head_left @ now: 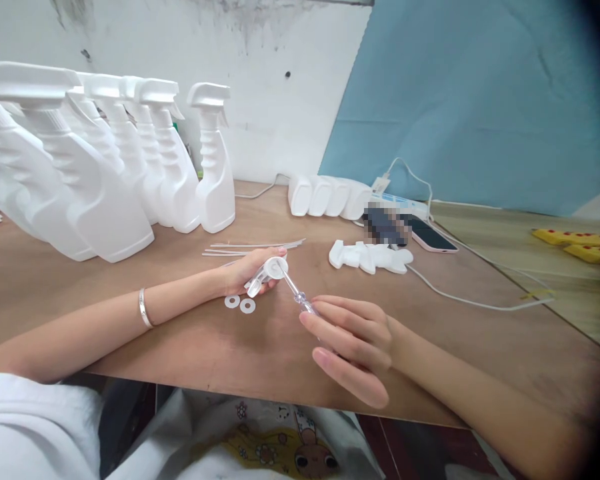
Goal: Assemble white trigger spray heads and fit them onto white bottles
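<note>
My left hand (247, 269) lies on the wooden table (190, 333) and grips a white spray trigger head (269, 272), its round collar facing right. My right hand (353, 340) holds a small screwdriver (300, 298) with a clear handle, its thin shaft pointing into the collar of the trigger head. Two white ring washers (240, 304) rest on the table just below my left hand. Several thin clear dip tubes (253, 247) lie behind it.
A row of white spray bottles (105, 173) with triggers stands at the back left. Loose white trigger heads (369, 257), lying bottles (327, 196), a power strip (400, 203) with cables and a phone (433, 238) sit at the right. Yellow objects (575, 243) lie on the floor.
</note>
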The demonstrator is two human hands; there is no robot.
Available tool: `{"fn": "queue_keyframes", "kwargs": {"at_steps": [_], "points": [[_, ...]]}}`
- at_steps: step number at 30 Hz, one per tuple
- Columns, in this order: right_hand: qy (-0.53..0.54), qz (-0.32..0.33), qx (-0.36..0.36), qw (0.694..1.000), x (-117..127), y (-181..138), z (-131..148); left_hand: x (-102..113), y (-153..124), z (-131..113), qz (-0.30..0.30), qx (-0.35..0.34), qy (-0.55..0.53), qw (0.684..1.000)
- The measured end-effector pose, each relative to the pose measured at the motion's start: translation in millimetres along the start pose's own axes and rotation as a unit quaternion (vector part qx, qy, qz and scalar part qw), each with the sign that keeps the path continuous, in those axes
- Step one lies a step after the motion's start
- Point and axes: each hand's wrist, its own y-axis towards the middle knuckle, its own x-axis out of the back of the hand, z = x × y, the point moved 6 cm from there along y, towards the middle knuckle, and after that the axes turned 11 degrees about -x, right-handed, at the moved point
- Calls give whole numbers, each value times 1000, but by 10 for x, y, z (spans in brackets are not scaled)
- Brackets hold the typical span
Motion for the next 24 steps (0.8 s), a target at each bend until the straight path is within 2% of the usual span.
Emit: {"fn": "queue_keyframes", "kwargs": {"at_steps": [7,13,16,20,24], "points": [[-111,18,-47,993,-113,25,-33,-4,6,-21,6,6,-13,1000],[-69,-25,-75,995,-26,57,-55,-3,-33,-1,-9,67,96,993],[-50,-35,-79,995,-20,52,-90,5,-38,15,-30,89,114,989],[-61,-32,-66,995,-98,-44,-115,30,-13,18,-56,90,79,991],[-90,-9,-52,994,-211,-155,-129,58,4,7,-75,84,-9,994]]}}
